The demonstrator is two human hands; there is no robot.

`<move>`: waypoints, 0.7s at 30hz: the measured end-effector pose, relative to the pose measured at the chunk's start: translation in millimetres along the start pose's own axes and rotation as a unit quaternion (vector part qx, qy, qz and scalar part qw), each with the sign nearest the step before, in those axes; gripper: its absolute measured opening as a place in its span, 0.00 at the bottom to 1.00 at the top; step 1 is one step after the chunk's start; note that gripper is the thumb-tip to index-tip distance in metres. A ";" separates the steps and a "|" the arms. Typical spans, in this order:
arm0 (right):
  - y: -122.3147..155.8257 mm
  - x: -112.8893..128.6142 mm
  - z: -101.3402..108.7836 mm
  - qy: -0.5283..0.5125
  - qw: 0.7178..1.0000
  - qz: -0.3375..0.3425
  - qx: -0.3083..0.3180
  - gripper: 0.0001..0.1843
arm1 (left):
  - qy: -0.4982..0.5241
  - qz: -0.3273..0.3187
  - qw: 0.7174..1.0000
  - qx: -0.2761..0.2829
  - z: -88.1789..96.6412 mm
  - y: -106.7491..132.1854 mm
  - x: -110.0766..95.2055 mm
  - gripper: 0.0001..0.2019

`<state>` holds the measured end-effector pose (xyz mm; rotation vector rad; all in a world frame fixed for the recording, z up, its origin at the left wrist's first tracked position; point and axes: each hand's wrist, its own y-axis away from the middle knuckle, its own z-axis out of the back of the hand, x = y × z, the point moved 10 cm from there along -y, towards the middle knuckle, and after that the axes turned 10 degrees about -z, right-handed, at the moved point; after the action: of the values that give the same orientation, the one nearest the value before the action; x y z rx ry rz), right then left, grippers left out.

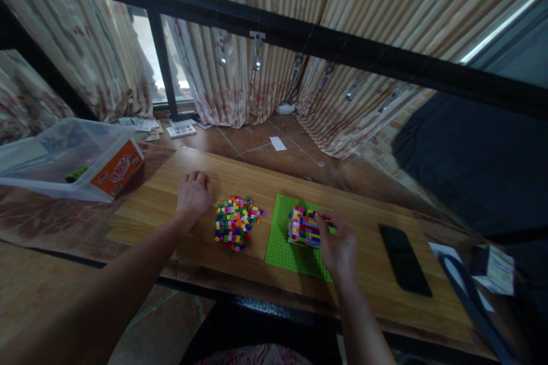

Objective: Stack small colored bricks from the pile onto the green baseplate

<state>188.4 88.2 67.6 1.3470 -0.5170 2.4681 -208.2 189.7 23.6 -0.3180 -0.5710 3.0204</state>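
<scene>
Your left forearm runs in from the near left to your left hand (194, 194), curled into a loose, empty-looking fist on the wooden table (368, 285), just left of the loose brick pile (235, 222). Your right hand (338, 242) pinches narrowly on the right top edge of the brick build (303, 227), which stands on the green baseplate (282, 245). A black phone (405, 259) lies further right.

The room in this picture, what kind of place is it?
Probably a room in someone's home: patterned curtains hang to a tiled floor, and a wooden table holds a pile of small colourful toy bricks beside a green baseplate.
</scene>
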 end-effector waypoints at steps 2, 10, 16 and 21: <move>-2.6 1.9 -7.2 0.000 1.000 0.025 0.009 0.15 | 0.000 0.000 1.000 0.002 -0.5 -0.2 0.4 0.15; -11.3 -16.4 -20.6 0.009 1.000 0.014 0.011 0.13 | -0.004 -0.006 1.000 -0.006 -0.9 0.2 1.1 0.14; -17.2 -36.2 -24.8 -0.081 0.995 -0.050 0.010 0.13 | -0.012 -0.006 1.000 -0.005 0.2 0.2 0.5 0.14; -17.6 -57.2 -35.9 -0.195 0.964 -0.176 0.035 0.18 | 0.002 -0.007 1.000 0.001 -0.2 0.0 -0.4 0.15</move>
<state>198.9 115.5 4.2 1.7925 -0.2422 1.9606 -207.8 189.8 23.5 -0.3185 -0.5687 3.0065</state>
